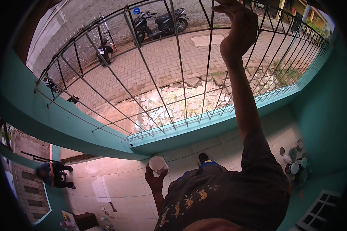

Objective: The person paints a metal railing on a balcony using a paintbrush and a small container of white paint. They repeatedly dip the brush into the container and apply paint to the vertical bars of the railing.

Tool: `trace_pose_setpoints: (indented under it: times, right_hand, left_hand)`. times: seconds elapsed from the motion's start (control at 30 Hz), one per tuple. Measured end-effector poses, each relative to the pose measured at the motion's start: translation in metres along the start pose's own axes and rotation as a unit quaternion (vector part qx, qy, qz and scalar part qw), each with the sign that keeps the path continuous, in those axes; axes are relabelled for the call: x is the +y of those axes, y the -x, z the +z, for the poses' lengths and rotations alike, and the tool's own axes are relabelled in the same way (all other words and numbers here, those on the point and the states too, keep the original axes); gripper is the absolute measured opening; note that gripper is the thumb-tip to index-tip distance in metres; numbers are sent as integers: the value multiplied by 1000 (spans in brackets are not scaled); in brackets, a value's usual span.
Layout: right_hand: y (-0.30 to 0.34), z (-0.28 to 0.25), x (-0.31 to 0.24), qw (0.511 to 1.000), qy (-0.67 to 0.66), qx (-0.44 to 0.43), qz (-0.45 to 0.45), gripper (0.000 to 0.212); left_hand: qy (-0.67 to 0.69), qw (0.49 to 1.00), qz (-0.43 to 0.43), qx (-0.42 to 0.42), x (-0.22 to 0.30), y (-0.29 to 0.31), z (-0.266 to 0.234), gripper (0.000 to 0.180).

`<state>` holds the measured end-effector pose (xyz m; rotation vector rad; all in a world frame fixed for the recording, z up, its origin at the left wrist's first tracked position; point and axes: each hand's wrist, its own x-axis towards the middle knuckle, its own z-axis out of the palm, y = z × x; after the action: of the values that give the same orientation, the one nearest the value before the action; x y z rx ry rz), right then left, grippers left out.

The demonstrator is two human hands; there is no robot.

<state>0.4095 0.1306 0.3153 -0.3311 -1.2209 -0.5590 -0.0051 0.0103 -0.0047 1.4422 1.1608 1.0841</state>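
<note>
My left hand (155,181) is wrapped round a small white plastic tub (158,164), held upright at waist height over the tiled floor. Its open top faces me, and the inside looks pale. My right arm reaches far up in front of the black metal bars (181,65). At the upper edge of the picture, my right hand (240,36) is bent at the wrist with its fingers drawn together near the top of the bars. What those fingers hold, if anything, is too dark to make out.
A teal ledge (189,134) runs below the bars. Paint cans (292,168) stand by the right wall; a dark-handled tool (113,206) lies on the floor. One person (54,175) sits at left. Outside are broken tiles (173,102), a motorbike (160,25) and a crouching person (103,54).
</note>
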Motion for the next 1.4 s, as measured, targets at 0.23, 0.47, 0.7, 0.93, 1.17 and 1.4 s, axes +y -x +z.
trace_pose_setpoints:
  times: [0.23,0.47,0.7,0.93,1.17,1.4]
  right_hand:
    - [21,-1,1,989,112,-79,52,12]
    - [46,-10,-5,995,35,-84,32,16]
    - [14,0,0,964,206,-130,-102,10]
    - [14,7,11,995,-75,-5,-65,17]
    - [28,-7,-2,997,54,-57,11,11]
    - [39,-14,13,999,27,1,19,15]
  left_hand:
    - [-1,1000,3,0,0,2,2,68]
    - [10,1000,-7,-2,-2,2,4,69]
    - [-10,1000,2,-4,9,4,4,68]
    - [10,1000,-5,5,5,3,7,68]
    - [1,1000,-4,15,4,6,5,67]
    - [1,1000,6,13,0,4,4,67]
